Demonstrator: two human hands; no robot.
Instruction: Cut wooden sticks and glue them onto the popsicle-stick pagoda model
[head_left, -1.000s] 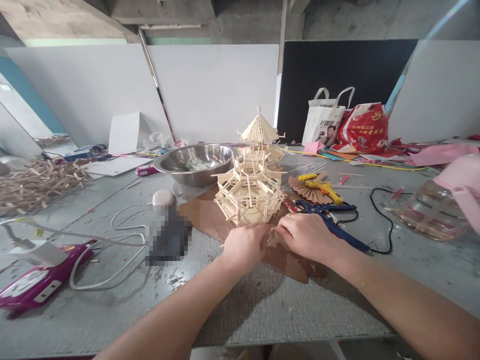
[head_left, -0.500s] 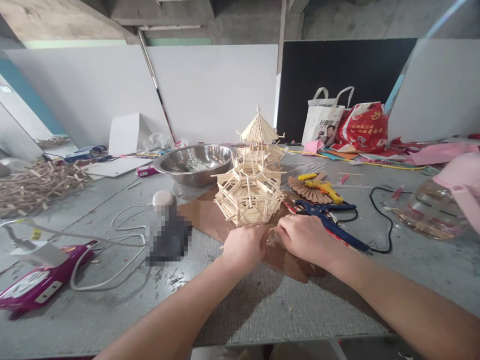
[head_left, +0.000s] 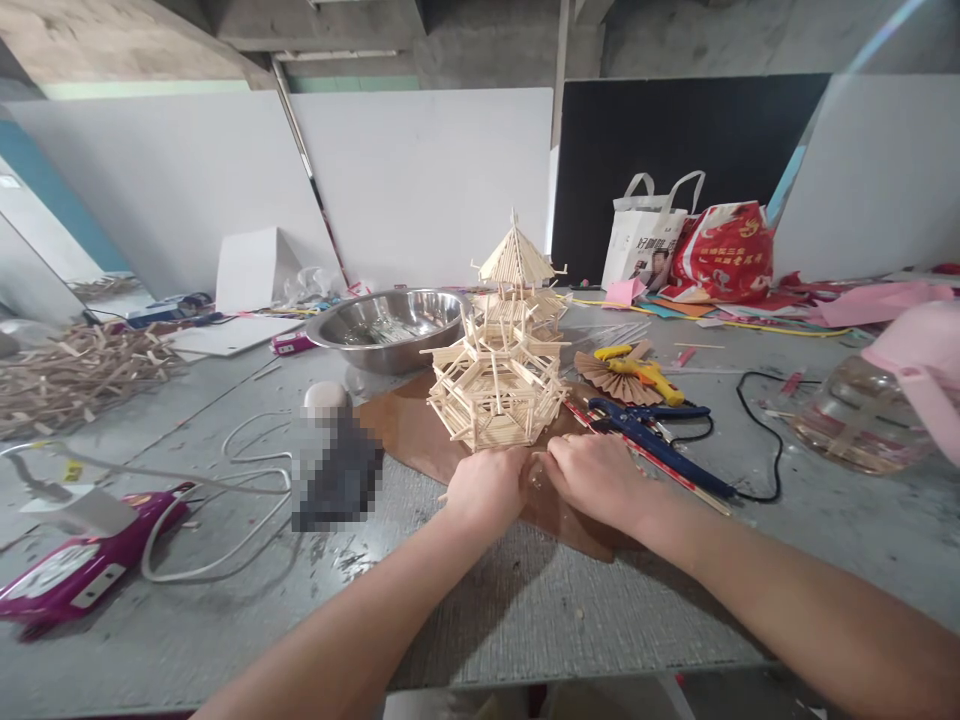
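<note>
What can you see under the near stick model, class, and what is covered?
A brown sheet shows beneath the near stick model, on the grey table. The part directly under the model cannot be seen; the left hand and right hand hide more.

Just beyond the fingers [head_left: 556,460] a stick model [head_left: 495,400] stood on a mat [head_left: 409,425], which lay on the surface [head_left: 480,640]. Farther beyond, left of the fingers, sat a basin [head_left: 390,355]; far out on that side lay a power strip [head_left: 112,565], with a charger [head_left: 82,510] in its socket and a heap of strips [head_left: 82,370] behind. Right of the fingers came pliers [head_left: 660,450], then a jug [head_left: 862,415] well apart; behind the pliers lay a glue gun [head_left: 654,380], and far beyond, two bags [head_left: 724,255] stood side by side
</note>
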